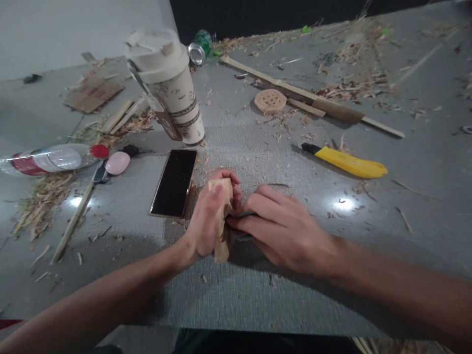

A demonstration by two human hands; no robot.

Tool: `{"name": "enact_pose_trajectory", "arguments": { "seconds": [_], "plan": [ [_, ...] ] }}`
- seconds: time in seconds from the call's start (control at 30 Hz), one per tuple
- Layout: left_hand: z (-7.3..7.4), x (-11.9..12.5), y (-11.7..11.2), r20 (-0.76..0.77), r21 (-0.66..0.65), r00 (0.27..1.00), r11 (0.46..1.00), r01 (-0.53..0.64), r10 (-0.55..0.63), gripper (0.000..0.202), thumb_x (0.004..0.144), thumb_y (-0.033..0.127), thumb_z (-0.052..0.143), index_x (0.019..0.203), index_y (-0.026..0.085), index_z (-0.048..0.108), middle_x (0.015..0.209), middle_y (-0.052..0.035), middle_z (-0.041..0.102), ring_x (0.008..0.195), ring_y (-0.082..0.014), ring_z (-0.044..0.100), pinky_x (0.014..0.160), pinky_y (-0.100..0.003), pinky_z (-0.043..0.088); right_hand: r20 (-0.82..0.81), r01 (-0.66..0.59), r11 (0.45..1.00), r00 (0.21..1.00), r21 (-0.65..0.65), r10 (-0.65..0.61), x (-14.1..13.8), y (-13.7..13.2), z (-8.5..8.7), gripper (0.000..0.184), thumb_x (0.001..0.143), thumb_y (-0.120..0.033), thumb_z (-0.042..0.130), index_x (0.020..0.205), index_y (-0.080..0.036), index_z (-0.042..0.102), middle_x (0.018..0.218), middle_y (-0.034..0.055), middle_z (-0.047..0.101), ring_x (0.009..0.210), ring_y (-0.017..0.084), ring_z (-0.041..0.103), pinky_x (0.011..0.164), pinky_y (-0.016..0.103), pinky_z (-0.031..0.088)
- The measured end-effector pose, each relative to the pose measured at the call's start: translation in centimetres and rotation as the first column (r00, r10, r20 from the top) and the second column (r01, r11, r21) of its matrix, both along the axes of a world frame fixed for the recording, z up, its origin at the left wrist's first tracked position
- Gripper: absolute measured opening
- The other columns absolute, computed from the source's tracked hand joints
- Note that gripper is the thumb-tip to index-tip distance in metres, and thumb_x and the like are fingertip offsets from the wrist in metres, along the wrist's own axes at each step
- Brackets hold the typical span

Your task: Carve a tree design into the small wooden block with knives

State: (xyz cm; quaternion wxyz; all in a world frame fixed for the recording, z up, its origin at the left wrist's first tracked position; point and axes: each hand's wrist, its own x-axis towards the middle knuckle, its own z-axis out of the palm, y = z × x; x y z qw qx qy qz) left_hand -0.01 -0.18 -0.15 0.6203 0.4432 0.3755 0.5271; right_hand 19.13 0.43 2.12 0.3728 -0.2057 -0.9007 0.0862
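Note:
My left hand [206, 221] is wrapped round a pale carved wooden block [221, 246], its thumb lying along the upper part. The block stands roughly on end above the table, with notches along its right side. From the right, my right hand [283, 226] pinches a thin dark grey sheet, which looks like folded sandpaper [243, 237]. Its edge presses against the block's notched side. Most of the sheet is hidden under my right fingers. Just left of my hands lies a black phone [174, 182], screen up.
A yellow utility knife [350, 162] lies at right. Behind stand a lidded paper cup [177, 98], a green can [201, 46] on its side, a round wooden piece with holes [270, 101] and long wood strips [258, 72]. A plastic bottle [55, 160] and shavings [44, 196] are at left.

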Motion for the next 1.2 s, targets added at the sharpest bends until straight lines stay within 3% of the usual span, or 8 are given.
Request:
{"name": "enact_pose_trajectory", "arguments": {
  "seconds": [0.13,0.23,0.37,0.47,0.63,0.8,1.03,1.2],
  "plan": [
    [-0.07,-0.06,-0.10,0.004,0.002,1.000,1.000,0.020,-0.020,0.051,0.109,0.073,0.061,0.115,0.023,0.063,0.089,-0.0010,0.060,0.072,-0.0161,0.054,0.061,-0.027,0.048,0.033,-0.061,0.998,0.998,-0.014,0.062,0.08,0.10,0.25,0.045,0.124,-0.016,0.045,0.097,-0.020,0.081,0.091,-0.0002,0.075,0.085,0.017,0.057,0.073,0.032,0.050],
    [-0.17,-0.11,-0.18,0.011,-0.011,1.000,1.000,0.023,-0.023,0.051,0.110,0.074,0.061,0.117,0.024,0.063,0.092,-0.0017,0.061,0.072,-0.0160,0.054,0.060,-0.027,0.048,0.014,-0.011,1.000,1.000,0.007,0.011,0.13,0.24,0.17,0.044,0.123,-0.015,0.046,0.098,-0.018,0.082,0.091,0.0035,0.075,0.086,0.019,0.058,0.071,0.033,0.049],
    [-0.27,-0.09,-0.20,0.009,0.021,0.999,0.999,0.037,-0.037,0.050,0.112,0.073,0.058,0.116,0.023,0.064,0.088,-0.0008,0.059,0.071,-0.0159,0.052,0.060,-0.027,0.046,0.032,-0.064,0.998,0.997,-0.010,0.064,0.15,0.24,0.03,0.044,0.123,-0.015,0.048,0.098,-0.019,0.084,0.088,0.0010,0.074,0.087,0.018,0.059,0.071,0.033,0.047],
    [-0.28,-0.09,-0.17,0.028,0.011,0.998,0.999,0.052,-0.052,0.050,0.112,0.073,0.059,0.116,0.023,0.064,0.087,-0.0006,0.060,0.070,-0.0156,0.052,0.060,-0.027,0.047,0.019,-0.026,1.000,0.999,0.007,0.026,0.16,0.24,0.05,0.045,0.123,-0.015,0.044,0.100,-0.020,0.083,0.091,0.0017,0.075,0.086,0.017,0.060,0.071,0.032,0.048],
    [-0.11,-0.10,-0.19,-0.001,0.003,0.999,0.999,0.051,-0.051,0.052,0.110,0.074,0.060,0.115,0.023,0.064,0.088,-0.0007,0.059,0.071,-0.0158,0.053,0.059,-0.026,0.047,0.043,-0.065,0.998,0.997,0.012,0.064,0.28,0.31,0.23,0.044,0.122,-0.015,0.047,0.096,-0.020,0.082,0.087,0.0006,0.073,0.084,0.018,0.058,0.077,0.036,0.050],
    [0.05,0.06,-0.11,-0.016,-0.019,0.999,0.999,0.035,-0.035,0.056,0.107,0.079,0.060,0.113,0.023,0.062,0.088,-0.0009,0.059,0.071,-0.0164,0.053,0.061,-0.028,0.048,0.037,0.000,1.000,0.999,0.022,-0.001,0.32,0.22,0.01,0.036,0.121,-0.015,0.050,0.103,-0.022,0.081,0.090,-0.0001,0.073,0.087,0.018,0.059,0.087,0.039,0.047],
    [0.15,0.20,-0.13,-0.020,-0.028,0.999,0.999,0.025,-0.026,0.056,0.107,0.080,0.059,0.113,0.024,0.061,0.088,-0.0012,0.058,0.072,-0.0171,0.053,0.062,-0.028,0.048,0.066,0.017,1.000,0.998,-0.005,-0.017,0.35,0.18,0.29,0.041,0.120,-0.016,0.049,0.094,-0.027,0.079,0.088,-0.0008,0.075,0.081,0.019,0.060,0.085,0.042,0.049],
    [0.18,0.19,-0.14,-0.028,-0.019,0.999,1.000,0.024,-0.024,0.055,0.107,0.078,0.060,0.113,0.024,0.062,0.088,-0.0015,0.059,0.072,-0.0176,0.054,0.062,-0.029,0.048,0.067,-0.045,0.999,0.997,-0.016,0.046,0.47,0.25,0.14,0.033,0.116,-0.013,0.055,0.099,-0.023,0.081,0.089,-0.0009,0.072,0.084,0.019,0.060,0.087,0.041,0.048]
  ]
}}
